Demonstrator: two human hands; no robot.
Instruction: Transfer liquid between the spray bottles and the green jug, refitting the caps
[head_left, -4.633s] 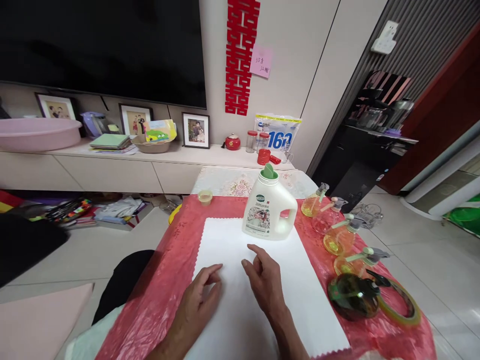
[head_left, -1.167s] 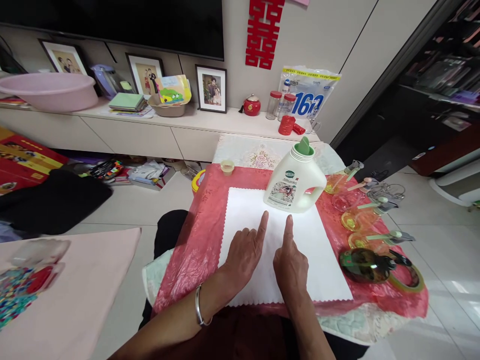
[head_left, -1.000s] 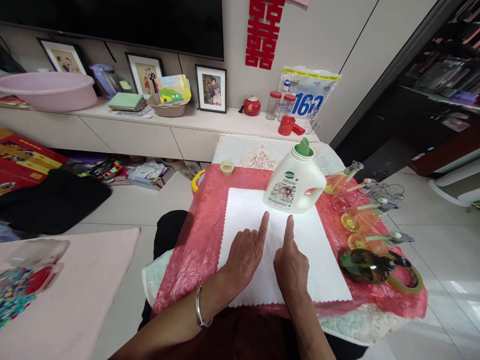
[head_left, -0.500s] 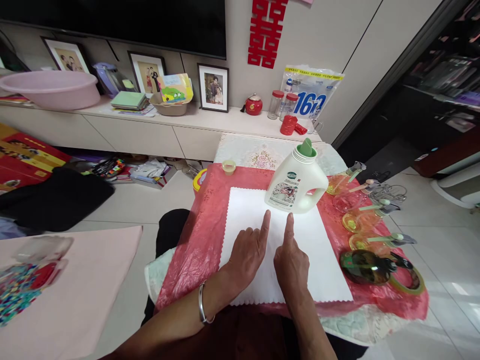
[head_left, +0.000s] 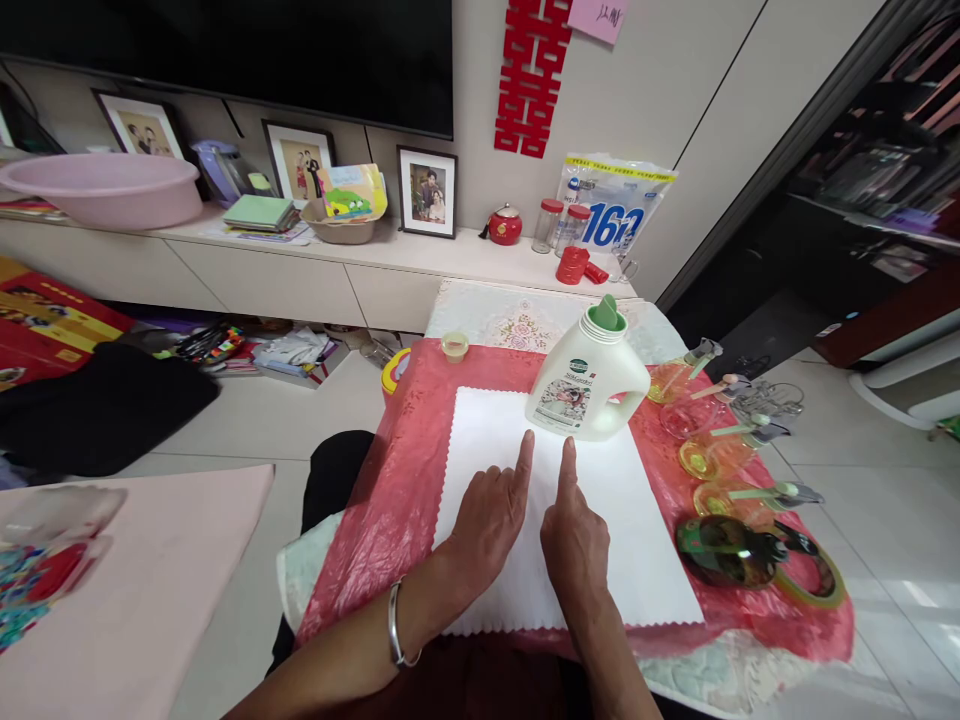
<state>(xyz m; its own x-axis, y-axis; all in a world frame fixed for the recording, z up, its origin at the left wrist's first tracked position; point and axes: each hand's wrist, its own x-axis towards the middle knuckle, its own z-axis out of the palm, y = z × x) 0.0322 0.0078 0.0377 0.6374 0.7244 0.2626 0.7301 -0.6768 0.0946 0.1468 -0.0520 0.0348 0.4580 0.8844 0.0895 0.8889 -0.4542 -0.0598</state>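
Both hands rest on the sheet, forefingers aimed at the jug just ahead

The left hand (head_left: 487,520) and right hand (head_left: 576,540) lie side by side, palms down, on the white scallop-edged paper sheet (head_left: 645,560), each with its forefinger stretched forward and the other fingers curled under, gripping nothing. Just beyond the fingertips, slightly to the right, the white plastic detergent jug with a green cap (head_left: 585,385) stands upright on the sheet's far edge, long axis vertical, handle turned rightward; the right hand is nearer it, and neither touches it. Further right, a row of clear yellow-tinted spray bottles (head_left: 709,455) lies on the red plastic cover of the counter (head_left: 375,520), well apart from both hands.
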